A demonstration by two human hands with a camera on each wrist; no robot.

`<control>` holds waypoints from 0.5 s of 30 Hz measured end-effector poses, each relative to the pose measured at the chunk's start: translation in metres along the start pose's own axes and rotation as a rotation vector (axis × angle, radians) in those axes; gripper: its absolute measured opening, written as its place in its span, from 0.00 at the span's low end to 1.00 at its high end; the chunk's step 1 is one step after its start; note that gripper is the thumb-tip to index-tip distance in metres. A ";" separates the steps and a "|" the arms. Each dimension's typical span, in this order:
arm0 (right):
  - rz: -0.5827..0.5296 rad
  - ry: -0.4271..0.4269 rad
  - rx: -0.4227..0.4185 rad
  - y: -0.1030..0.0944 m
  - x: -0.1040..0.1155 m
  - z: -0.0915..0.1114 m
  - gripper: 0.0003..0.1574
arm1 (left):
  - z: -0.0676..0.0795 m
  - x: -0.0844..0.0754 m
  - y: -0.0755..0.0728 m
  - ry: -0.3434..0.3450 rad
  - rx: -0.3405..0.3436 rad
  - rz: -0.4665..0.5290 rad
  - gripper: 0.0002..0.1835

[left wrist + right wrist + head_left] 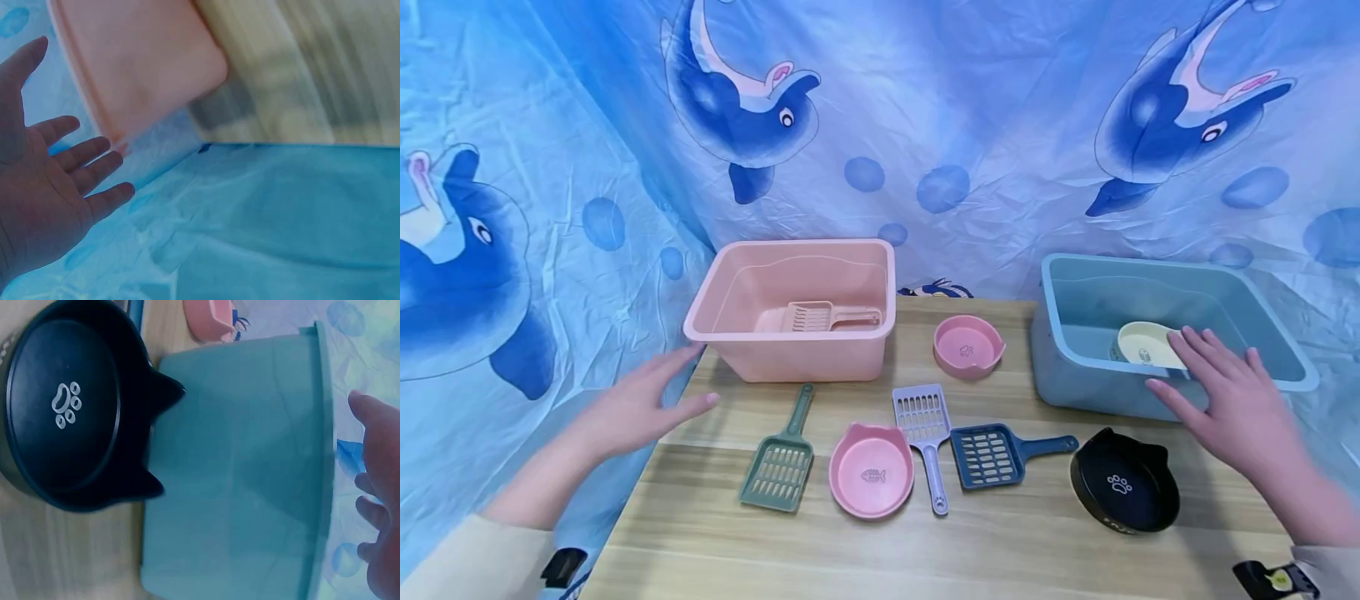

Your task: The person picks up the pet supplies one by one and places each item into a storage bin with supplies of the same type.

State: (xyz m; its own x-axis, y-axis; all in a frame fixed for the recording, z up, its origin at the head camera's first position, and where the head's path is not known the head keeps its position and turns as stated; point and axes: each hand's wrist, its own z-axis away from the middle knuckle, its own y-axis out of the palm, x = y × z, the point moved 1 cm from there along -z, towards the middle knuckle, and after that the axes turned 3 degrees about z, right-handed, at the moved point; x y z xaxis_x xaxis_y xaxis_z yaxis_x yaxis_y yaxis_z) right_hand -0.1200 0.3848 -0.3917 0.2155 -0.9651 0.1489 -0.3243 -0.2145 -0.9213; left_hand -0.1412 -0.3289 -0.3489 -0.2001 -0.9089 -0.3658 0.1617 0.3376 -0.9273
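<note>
My left hand, fingers extended and holding nothing, hovers beside the pink litter box; the left wrist view shows its spread palm. A pale pink slotted scoop lies inside that box. My right hand is over the front rim of the blue litter box, fingers straight and spread. In the head view its fingertips overlap a cream bowl inside the box; I cannot tell whether they touch it. Below that hand sits a black cat-eared bowl with a paw print, large in the right wrist view.
On the wooden table lie a green scoop, a lavender scoop and a navy scoop. A pink cat-eared bowl stands between the first two. Another pink bowl stands between the boxes. Blue dolphin-print sheeting hangs behind.
</note>
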 end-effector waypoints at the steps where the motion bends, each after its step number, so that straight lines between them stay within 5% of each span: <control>1: -0.002 -0.007 -0.020 0.001 0.000 0.000 0.49 | -0.001 0.000 0.005 0.015 -0.003 0.010 0.50; 11: -0.010 -0.059 -0.180 0.015 0.002 0.008 0.41 | -0.017 0.000 0.057 0.041 0.051 0.166 0.43; 15: -0.013 -0.101 -0.290 0.021 0.002 0.009 0.48 | -0.029 0.002 0.071 0.039 0.083 0.238 0.40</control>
State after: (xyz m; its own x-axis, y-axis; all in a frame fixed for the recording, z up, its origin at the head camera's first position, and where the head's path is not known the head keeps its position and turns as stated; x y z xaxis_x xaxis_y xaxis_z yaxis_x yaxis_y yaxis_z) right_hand -0.1182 0.3798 -0.4143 0.3070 -0.9453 0.1099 -0.5671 -0.2744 -0.7766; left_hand -0.1577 -0.2995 -0.4179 -0.1837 -0.7957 -0.5772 0.2875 0.5180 -0.8056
